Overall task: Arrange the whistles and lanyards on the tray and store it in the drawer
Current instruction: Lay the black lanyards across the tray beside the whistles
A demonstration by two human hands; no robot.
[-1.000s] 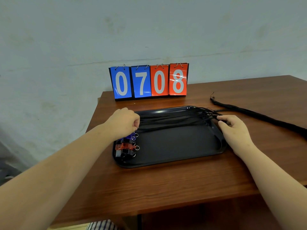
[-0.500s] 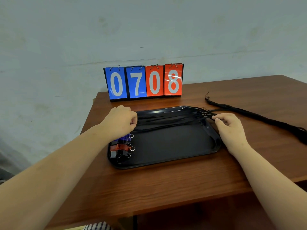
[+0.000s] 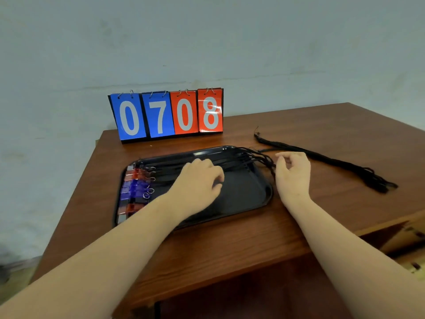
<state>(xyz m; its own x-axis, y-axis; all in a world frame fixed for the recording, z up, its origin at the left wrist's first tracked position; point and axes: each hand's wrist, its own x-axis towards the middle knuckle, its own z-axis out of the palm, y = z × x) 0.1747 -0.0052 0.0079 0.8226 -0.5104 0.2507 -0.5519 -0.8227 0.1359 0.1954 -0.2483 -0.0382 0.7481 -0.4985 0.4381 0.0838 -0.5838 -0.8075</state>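
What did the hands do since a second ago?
The left hand slid right, off the whistles, toward the middle of the tray, resting over the lanyards. The right hand opened and let go of the cord ends. The tray, scoreboard and spare cord bundle stayed put.

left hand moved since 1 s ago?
Yes. The left hand has slid right along the tray, from over the whistles at its left end toward the middle, uncovering them.
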